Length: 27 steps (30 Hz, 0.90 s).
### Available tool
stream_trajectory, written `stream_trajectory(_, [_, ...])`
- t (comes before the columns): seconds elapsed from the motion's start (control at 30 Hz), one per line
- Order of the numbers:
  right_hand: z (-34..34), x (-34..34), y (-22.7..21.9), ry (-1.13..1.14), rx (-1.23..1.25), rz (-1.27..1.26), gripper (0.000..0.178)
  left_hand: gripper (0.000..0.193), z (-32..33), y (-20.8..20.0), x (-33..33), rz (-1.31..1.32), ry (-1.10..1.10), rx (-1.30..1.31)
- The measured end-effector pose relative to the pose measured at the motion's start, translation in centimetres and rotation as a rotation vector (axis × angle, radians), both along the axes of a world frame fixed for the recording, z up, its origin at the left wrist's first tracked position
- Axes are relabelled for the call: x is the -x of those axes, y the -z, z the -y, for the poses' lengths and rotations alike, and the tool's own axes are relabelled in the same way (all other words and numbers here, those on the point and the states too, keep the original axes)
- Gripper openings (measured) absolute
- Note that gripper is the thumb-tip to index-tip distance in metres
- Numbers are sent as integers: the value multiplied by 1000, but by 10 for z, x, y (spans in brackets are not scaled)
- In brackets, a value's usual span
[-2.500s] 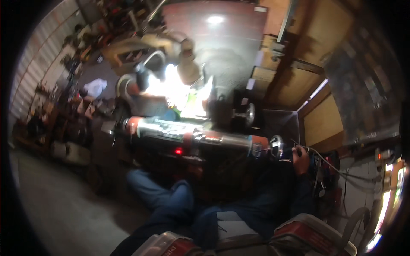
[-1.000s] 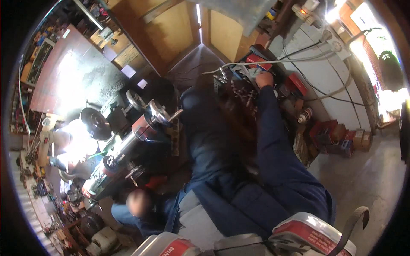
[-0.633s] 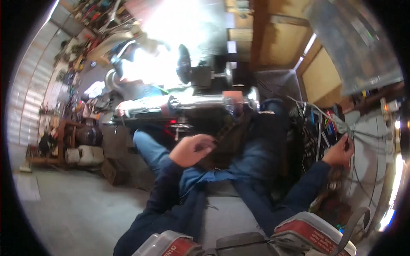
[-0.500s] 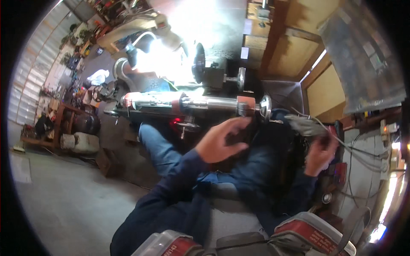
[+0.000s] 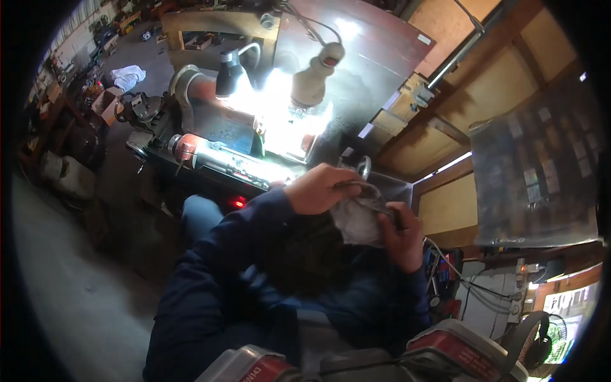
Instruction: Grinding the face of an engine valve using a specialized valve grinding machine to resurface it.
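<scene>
Between my two hands hangs a crumpled grey cloth (image 5: 359, 219), its dark rim stretched from one hand to the other. The picture does not settle whether it is a rag or a glove. My left hand (image 5: 320, 188) pinches the rim at its left end. At the other end, my right hand (image 5: 402, 235) grips the cloth with fingers curled. Just left of my left hand lies the bright metal cylinder (image 5: 238, 167) of a machine, with an orange-red collar (image 5: 186, 150). My forearm and hands cover the machine's right end.
A dark-shaded lamp (image 5: 230, 79) and a pale lamp (image 5: 310, 83) throw strong glare onto the machine. Behind them stretches a broad metal sheet (image 5: 363, 54). A plastic sheet (image 5: 538, 175) hangs at the right, above cables (image 5: 474, 286). A fan (image 5: 550, 340) stands at lower right.
My right hand has brought the grey cloth leftward to the middle. My left hand, empty before, has taken hold of its rim. The view has swung, tilting the machine.
</scene>
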State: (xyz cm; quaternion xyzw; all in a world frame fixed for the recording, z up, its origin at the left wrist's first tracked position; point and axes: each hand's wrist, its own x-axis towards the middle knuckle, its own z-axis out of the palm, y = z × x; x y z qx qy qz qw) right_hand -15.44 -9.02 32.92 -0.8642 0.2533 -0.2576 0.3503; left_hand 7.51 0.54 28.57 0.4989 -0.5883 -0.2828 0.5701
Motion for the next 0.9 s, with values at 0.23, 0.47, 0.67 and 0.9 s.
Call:
stream_trajectory(0.23, [20,-71,45,-73,-128,99,31,21,-28,56,-59,-738,62,-82])
stream_trajectory(0.47, [42,-112,58,-43,-255,45,27,22,-10,70,-66,-1039,-454,190])
stream_trajectory(0.67, [53,-141,35,-138,-144,-132,26,26,32,78,-61,-1000,-717,130])
stream_trajectory(0.9, [142,-188,76,-250,-224,-102,33,26,55,97,-40,-30,-916,-72])
